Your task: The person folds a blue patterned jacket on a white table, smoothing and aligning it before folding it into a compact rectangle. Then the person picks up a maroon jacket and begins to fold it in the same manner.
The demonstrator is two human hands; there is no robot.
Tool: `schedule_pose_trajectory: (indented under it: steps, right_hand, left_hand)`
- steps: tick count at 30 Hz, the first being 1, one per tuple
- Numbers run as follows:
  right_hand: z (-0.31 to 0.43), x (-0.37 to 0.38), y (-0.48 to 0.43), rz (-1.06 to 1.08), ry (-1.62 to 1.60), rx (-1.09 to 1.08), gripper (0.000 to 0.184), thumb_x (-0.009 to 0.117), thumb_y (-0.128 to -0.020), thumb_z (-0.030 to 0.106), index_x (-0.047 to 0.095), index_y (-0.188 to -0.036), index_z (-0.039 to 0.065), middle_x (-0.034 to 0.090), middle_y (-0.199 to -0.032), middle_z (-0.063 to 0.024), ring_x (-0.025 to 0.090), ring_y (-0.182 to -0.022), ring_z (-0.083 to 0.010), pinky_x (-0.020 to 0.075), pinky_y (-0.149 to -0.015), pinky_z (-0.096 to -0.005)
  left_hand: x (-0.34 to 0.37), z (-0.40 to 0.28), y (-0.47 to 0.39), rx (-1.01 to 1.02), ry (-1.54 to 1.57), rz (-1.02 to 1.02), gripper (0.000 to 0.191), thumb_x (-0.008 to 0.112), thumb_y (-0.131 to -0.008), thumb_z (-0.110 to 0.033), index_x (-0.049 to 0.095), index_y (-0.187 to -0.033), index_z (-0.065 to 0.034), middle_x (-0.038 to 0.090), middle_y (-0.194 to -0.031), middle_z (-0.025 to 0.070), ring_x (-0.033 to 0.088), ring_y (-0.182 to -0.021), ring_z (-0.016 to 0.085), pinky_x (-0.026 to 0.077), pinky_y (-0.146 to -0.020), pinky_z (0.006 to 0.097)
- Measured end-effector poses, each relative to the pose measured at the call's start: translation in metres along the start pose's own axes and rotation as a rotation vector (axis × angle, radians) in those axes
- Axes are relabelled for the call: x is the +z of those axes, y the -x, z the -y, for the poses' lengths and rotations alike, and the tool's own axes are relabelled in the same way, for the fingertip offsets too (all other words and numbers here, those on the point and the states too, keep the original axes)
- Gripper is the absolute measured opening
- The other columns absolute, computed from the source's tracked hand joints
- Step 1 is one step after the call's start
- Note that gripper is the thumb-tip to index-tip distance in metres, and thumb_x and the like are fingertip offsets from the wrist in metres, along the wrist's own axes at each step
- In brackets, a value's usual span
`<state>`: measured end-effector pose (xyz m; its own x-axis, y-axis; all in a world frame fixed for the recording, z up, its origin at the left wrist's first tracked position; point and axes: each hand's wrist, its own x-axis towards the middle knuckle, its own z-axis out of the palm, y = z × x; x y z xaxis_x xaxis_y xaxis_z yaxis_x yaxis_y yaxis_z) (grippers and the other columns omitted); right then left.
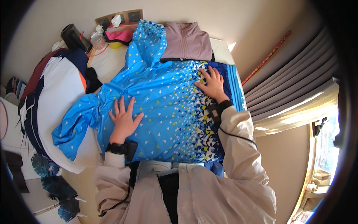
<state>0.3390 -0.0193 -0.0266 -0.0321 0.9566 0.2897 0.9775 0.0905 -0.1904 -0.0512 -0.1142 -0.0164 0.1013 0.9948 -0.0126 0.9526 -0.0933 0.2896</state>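
A blue jacket [167,112] with white, yellow and dark triangles is spread over the table before me, its hem side to the right. My left hand [124,120] lies flat on its left part, near the bunched sleeve [78,120], fingers apart. On the patterned band at the upper right rests my right hand [213,84], also with fingers spread. One sleeve [146,42] reaches up to the back edge. Beside that sleeve is a folded mauve zip garment [188,42] on top of something dark. Neither hand grips the cloth.
A pile of white, navy and maroon clothes [61,78] sits at the left. Along the back are a black cylindrical container [74,36], a clear plastic cup [98,40], a pink item [120,35] and a wall socket panel [134,16]. Grey curtains [291,72] hang at the right.
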Motion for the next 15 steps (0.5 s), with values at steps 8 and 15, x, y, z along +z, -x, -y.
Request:
schedule_pose_trajectory:
  steps: [8, 15]
  right_hand:
    - [-0.025, -0.127, 0.068, -0.027, -1.045, 0.081, 0.041, 0.063, -0.094, 0.016, 0.055, -0.129, -0.002, 0.062, -0.122, -0.0096, 0.054, -0.117, -0.0164, 0.0403, -0.101, -0.0296]
    - [-0.041, -0.165, 0.277, -0.508, -0.878, 0.593, 0.016, 0.062, -0.093, 0.010, 0.064, -0.104, -0.003, 0.068, -0.090, -0.0054, 0.063, -0.088, -0.0123, 0.0480, -0.081, -0.0257]
  left_hand:
    - [-0.017, 0.023, 0.001, 0.131, 0.206, -0.032, 0.057, 0.062, -0.090, -0.041, 0.049, -0.139, -0.0150, 0.030, -0.152, 0.0203, 0.024, -0.142, 0.038, 0.017, -0.114, 0.0559]
    - [-0.027, 0.035, 0.059, 0.191, 0.397, -0.430, 0.030, 0.064, -0.091, -0.012, 0.060, -0.119, -0.0029, 0.054, -0.130, 0.0179, 0.051, -0.121, 0.033, 0.039, -0.104, 0.0407]
